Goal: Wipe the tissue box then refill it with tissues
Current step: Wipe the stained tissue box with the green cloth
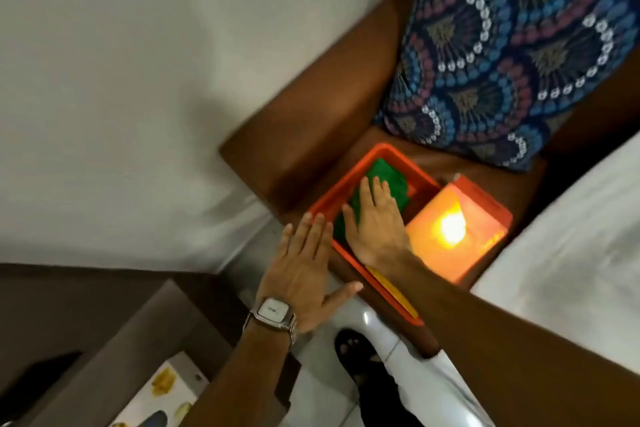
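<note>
An orange tissue box (pixel 393 153) lies open on a brown seat, its lid (pixel 481 204) swung out to the right and shining with glare. A green cloth (pixel 393 180) lies inside the box. My right hand (pixel 375 224) presses flat on the cloth, fingers stretched toward the far wall. My left hand (pixel 304 267), with a silver watch on the wrist, rests flat against the box's left rim, thumb along its near edge. A yellow strip (pixel 398 295) shows inside the near wall, partly hidden by my right forearm. No tissues are visible.
The brown seat's armrest (pixel 311 125) runs behind the box and a patterned blue cushion (pixel 502 45) leans at the back. White bedding (pixel 121 80) lies to the left and more white bedding (pixel 571 236) to the right. A printed carton (pixel 162 392) sits bottom left; my sandalled foot (pixel 353 347) is below.
</note>
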### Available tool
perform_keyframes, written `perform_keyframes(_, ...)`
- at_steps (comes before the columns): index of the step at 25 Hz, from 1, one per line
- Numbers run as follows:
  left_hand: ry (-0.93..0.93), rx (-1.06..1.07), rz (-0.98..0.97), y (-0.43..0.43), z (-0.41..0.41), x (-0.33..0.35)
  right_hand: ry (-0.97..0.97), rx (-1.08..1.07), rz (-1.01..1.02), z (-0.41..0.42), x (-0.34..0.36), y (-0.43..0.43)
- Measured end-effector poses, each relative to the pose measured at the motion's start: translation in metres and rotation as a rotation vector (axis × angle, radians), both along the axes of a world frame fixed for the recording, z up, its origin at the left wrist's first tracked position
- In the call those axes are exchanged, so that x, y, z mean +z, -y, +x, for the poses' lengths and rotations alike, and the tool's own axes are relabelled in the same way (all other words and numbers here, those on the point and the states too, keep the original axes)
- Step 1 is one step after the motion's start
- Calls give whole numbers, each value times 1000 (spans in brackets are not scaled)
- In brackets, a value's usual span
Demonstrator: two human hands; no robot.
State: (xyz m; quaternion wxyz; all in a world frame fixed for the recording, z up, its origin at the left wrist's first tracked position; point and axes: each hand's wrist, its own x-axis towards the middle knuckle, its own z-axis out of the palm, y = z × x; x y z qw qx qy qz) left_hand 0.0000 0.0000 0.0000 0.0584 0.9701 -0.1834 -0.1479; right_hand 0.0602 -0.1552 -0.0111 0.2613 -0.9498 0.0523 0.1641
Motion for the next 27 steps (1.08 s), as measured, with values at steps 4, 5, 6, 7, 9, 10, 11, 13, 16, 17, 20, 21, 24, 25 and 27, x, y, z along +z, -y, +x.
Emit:
perform_keyframes(4,-66,-4,86,-2,16,-74,-135,-53,-33,33,-59,-3)
perform_keyframes(5,-53,2,97,-5,19,-87,-159,-94,-37,40,-73,-6)
perform_keyframes(6,-67,3,116,-7,18,-94,-193,-138,-54,43,-83,-8)
perform_keyframes(7,-70,4,121,-10,19,-99,-222,-190,-80,48,-91,-7)
perform_keyframes(9,-64,-2,95,-18,24,-104,-221,-246,-128,54,-101,-7)
perform_keyframes(10,-59,-2,78,-21,27,-105,-208,-252,-139,56,-104,-8)
perform_keyframes(11,-54,-10,72,-24,29,-106,-185,-257,-147,55,-108,-10)
perform_keyframes(13,-35,-32,58,-27,30,-109,-131,-273,-179,51,-115,-17)
perform_keyframes(16,-23,-45,46,-32,29,-113,-92,-304,-193,51,-120,-25)
perform_keyframes(17,-29,-45,46,-32,29,-113,-92,-309,-191,52,-119,-25)
perform_keyframes(20,-33,-33,45,-29,29,-111,-74,-335,-126,51,-113,-18)
perform_keyframes(21,-37,-16,44,-31,27,-109,-51,-358,-64,50,-107,-15)
perform_keyframes(24,-61,53,52,-48,12,-100,92,-486,203,40,-82,-14)
perform_keyframes(25,-64,77,48,-59,2,-96,165,-517,252,32,-71,-18)
perform_keyframes(27,-80,124,20,-77,-21,-86,323,-507,289,10,-50,-28)
